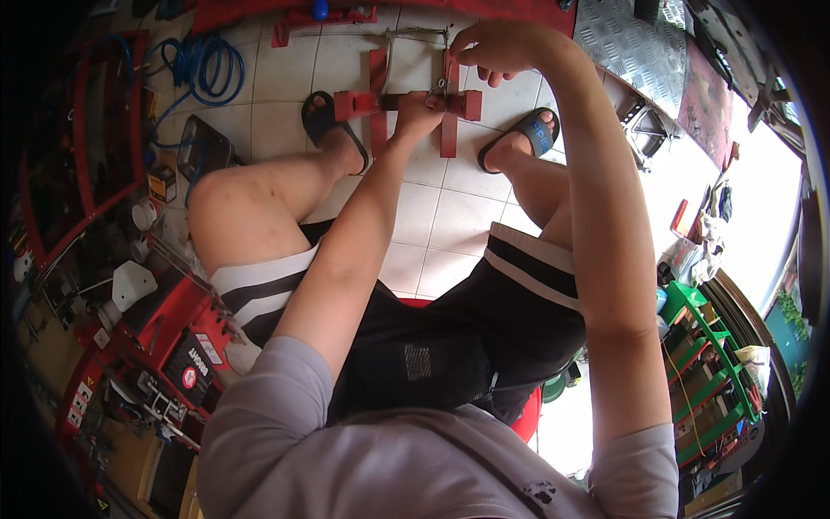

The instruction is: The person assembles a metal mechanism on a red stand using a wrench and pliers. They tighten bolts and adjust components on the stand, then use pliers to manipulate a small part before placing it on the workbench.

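On the tiled floor between my feet stands a red metal stand (378, 134), with two parallel rails and a crossbar with block-like ends. My left hand (418, 115) is closed around the middle of the crossbar, its fingertips mostly hidden. A thin bent metal rod (418, 32) rises from the stand and runs across its far side. Beside the rod's right-hand upright is my right hand (503, 49), bent down at the wrist. Its thumb and forefinger seem to pinch the rod, while the other fingers hang loosely curled.
A coiled blue hose (203, 71) lies at the far left, near a red frame (82, 130) and a dark tray (205, 145). Red machinery (173, 333) stands by my left side. A ridged metal plate (627, 56) lies far right; a green rack (718, 333) stands nearer.
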`<state>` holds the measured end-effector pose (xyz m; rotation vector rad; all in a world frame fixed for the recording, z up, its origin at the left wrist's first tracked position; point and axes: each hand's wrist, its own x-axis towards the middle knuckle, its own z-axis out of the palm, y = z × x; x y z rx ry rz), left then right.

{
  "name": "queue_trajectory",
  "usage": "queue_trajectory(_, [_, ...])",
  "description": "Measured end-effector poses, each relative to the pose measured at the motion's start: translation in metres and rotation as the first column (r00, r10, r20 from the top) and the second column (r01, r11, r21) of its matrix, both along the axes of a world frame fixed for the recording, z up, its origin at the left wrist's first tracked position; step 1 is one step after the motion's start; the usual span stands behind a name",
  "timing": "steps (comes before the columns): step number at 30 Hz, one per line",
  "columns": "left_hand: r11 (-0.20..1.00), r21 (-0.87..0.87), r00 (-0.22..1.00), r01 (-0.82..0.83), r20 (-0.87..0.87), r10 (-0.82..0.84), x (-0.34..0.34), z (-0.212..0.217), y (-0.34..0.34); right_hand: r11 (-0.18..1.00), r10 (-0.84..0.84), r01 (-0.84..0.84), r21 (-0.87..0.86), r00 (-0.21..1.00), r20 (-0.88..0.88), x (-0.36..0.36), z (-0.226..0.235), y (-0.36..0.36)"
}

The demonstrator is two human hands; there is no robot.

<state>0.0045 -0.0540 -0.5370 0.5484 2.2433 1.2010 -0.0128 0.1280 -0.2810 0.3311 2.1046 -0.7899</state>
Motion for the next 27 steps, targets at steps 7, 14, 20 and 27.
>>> queue_trajectory(7, [0.999,0.034,0.999,0.038,-0.016,-0.038,0.000,-0.002,0.000,1.000,0.012,-0.011,0.023,1.000,-0.019,0.001,0.004,-0.001])
queue_trajectory(14, [0.992,-0.017,0.992,0.127,-0.018,-0.128,0.003,-0.004,-0.002,0.999,-0.003,0.004,0.045,1.000,-0.030,0.004,0.005,0.002])
queue_trajectory(20, [0.981,0.033,0.975,0.192,-0.124,-0.186,0.007,-0.030,-0.003,0.999,-0.006,0.007,0.036,0.999,-0.035,0.007,0.005,0.005])
queue_trajectory(27, [0.985,-0.041,0.985,0.169,-0.021,-0.170,0.010,-0.039,-0.008,0.999,-0.033,0.035,0.035,0.999,-0.043,0.008,0.005,0.005])
